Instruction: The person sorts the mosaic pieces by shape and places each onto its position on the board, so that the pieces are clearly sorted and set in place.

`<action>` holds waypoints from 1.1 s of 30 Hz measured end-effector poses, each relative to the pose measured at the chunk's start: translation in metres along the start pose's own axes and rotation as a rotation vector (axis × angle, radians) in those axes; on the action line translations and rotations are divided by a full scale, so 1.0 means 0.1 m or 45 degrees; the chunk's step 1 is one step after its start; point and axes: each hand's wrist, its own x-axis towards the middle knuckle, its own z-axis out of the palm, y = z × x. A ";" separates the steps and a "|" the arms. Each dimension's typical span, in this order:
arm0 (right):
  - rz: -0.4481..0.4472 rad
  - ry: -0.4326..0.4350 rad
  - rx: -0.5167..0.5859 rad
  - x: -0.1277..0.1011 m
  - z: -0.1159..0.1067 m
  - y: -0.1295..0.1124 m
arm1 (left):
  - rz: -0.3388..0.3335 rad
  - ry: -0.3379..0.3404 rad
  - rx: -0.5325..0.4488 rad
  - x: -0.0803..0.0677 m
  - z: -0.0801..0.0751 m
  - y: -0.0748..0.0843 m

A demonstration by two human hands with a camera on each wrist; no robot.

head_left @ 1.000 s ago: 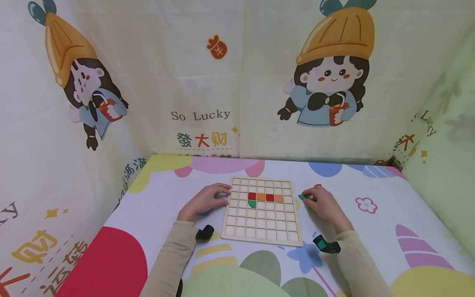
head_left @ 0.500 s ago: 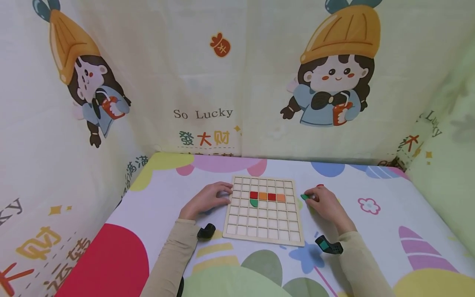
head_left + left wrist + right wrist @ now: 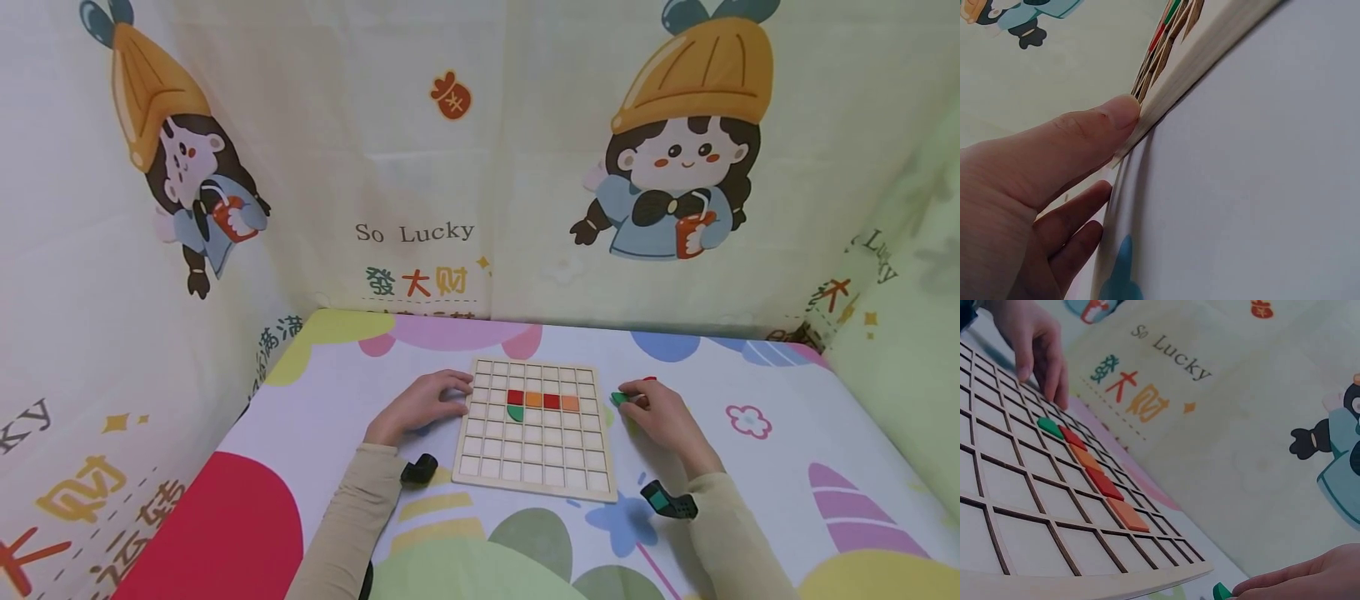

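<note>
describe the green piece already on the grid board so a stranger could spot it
On the table, find the wooden grid board. A row of four red and orange tiles sits there. The green piece lies just below that row's left end, and it alone is green and half-round.

Setting, as I read it from my remote station: a home-style play corner set up as a small recording booth. Evidence: a table (image 3: 787, 433) covered with a pastel cloth of flowers and blobs; cartoon-print fabric (image 3: 480, 150) hung along its far, left and right edges, showing a girl in an orange hat, "So Lucky" and Chinese good-luck characters. On the table, near its middle, I note a wooden grid puzzle board (image 3: 534, 450) with coloured tiles (image 3: 542, 401), a child's toy.
</note>
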 end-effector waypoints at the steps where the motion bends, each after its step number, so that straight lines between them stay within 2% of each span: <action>1: -0.002 0.002 0.001 0.00 0.00 0.00 | 0.004 0.000 0.000 0.00 0.00 0.00; 7: -0.045 0.024 0.037 -0.02 0.00 -0.04 | 0.027 -0.006 0.000 0.01 0.01 -0.03; 14: -0.033 0.021 0.151 -0.02 0.08 -0.22 | 0.017 -0.005 -0.001 0.01 0.00 -0.03; 21: -0.155 0.026 0.202 -0.03 0.21 -0.45 | 0.019 -0.004 0.011 0.01 0.00 -0.02; 25: -0.164 -0.010 0.234 -0.07 0.25 -0.58 | 0.011 -0.004 0.006 0.01 0.00 -0.01; 33: -0.220 -0.032 0.205 -0.09 0.31 -0.72 | -0.012 -0.006 0.002 0.00 0.00 -0.01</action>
